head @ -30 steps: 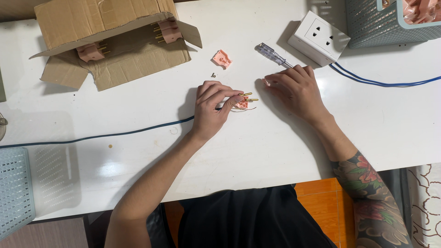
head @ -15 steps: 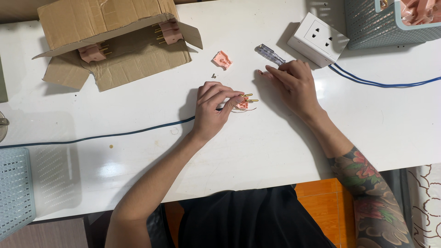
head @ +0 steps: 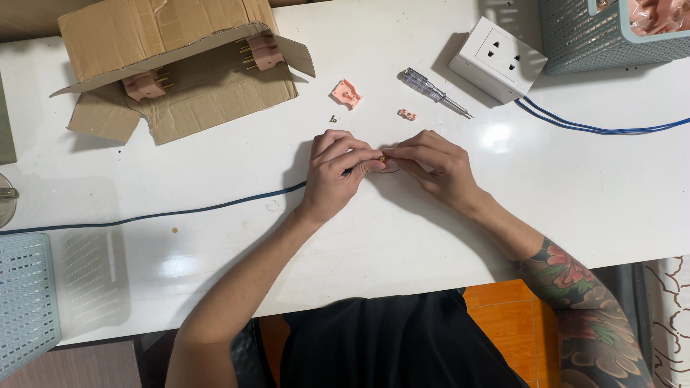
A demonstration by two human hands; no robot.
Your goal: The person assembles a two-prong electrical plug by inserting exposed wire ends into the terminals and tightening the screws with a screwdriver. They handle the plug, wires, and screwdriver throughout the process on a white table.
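Both hands' fingers (head: 359, 154) pinch a small brass prong (head: 383, 159) — smooth, shiny.

Both forearms angled inward; left hand (head: 336, 172) and right hand (head: 435, 167) meet fingertip to fingertip, fingers curled, pinching; right forearm tattooed.

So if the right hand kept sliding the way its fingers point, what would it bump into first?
The right hand points left across the white table, fingertips meeting the left hand over a small brass-tipped part. It would meet that part and the left hand's fingers almost at once.
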